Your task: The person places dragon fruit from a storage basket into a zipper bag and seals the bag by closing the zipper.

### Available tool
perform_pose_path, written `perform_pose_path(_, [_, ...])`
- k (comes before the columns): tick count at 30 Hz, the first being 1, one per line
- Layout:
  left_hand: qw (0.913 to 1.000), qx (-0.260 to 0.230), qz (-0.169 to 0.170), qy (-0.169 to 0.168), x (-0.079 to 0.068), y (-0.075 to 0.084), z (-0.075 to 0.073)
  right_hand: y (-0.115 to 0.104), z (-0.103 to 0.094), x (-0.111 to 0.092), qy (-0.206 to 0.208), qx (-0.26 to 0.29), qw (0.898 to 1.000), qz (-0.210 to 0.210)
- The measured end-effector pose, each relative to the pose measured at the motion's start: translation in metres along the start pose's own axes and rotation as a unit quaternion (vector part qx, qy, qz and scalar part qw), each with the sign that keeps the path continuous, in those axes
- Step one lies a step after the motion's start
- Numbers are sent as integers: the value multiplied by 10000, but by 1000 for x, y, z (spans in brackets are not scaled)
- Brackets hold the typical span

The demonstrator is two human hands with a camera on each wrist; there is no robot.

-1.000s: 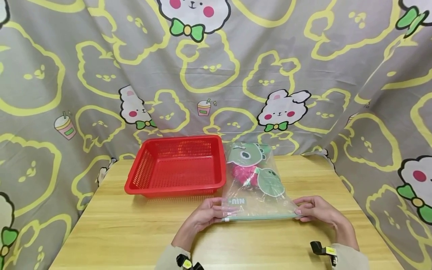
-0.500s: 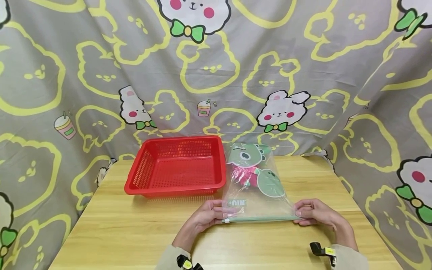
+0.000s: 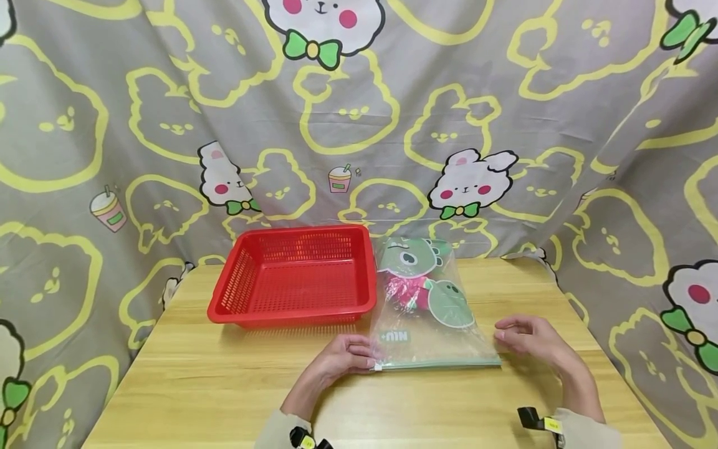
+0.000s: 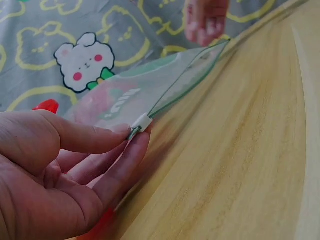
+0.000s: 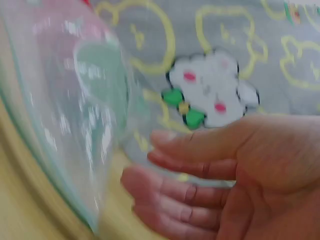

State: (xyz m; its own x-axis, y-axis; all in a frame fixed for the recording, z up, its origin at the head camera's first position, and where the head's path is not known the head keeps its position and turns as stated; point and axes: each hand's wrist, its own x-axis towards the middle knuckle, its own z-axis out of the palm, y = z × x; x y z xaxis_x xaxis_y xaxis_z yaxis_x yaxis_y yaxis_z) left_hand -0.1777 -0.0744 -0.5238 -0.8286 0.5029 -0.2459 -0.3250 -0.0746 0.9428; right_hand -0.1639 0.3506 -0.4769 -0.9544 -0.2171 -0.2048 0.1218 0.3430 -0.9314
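Observation:
A clear zip bag [image 3: 432,346] with green cartoon prints lies on the table, its green zip edge facing me. Inside it shows something bright pink [image 3: 405,290]. My left hand [image 3: 343,358] pinches the bag's near left corner between thumb and fingers. In the left wrist view the white zip slider [image 4: 142,123] sits right at those fingertips. My right hand [image 3: 530,338] is off the bag, just beyond its near right corner. In the right wrist view its fingers [image 5: 175,192] are loosely bent with nothing between them, and the bag stands apart to the left.
A red plastic basket [image 3: 291,315] with perforated sides stands on the wooden table [image 3: 185,380], close against the bag's left side. Behind the table hangs a grey curtain [image 3: 387,137] with yellow cartoon outlines. A black camera mount [image 3: 538,419] is strapped to my right wrist.
My right hand has let go of the bag's right corner and moved slightly up and right. My left hand keeps its hold on the left corner. The basket has not moved.

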Motion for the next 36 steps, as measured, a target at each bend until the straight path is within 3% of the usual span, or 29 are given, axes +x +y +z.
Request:
perform_pose_path(3, [10000, 65, 61, 19, 0, 1, -1, -18, 18, 2, -153, 254, 9992, -270])
perform_pose_path(9, [9982, 485, 324, 153, 1, 3, 0, -38, 59, 11, -1245, 648, 9884, -574])
perform_pose_path(14, [9944, 870, 575, 162, 0, 3, 1, -40, 89, 16, -1922, 602, 9773, -663])
perform_pose_path(19, [9960, 655, 583, 188, 0, 1, 2, -34, 114, 19, -2526, 746, 9632, -542])
perform_pose_path(26, [9975, 456, 514, 186, 1, 0, 5, -18, 135, 13, -2753, 1305, 9524, -121])
perform_pose_path(32, [9982, 490, 330, 113, 1, 1, 3, -1, 158, 10, -2482, 2275, 9413, 263])
perform_pose_path(36, [9994, 233, 270, 40, 1, 1, 2, 6, 171, 9, -2424, 3207, 9146, 444])
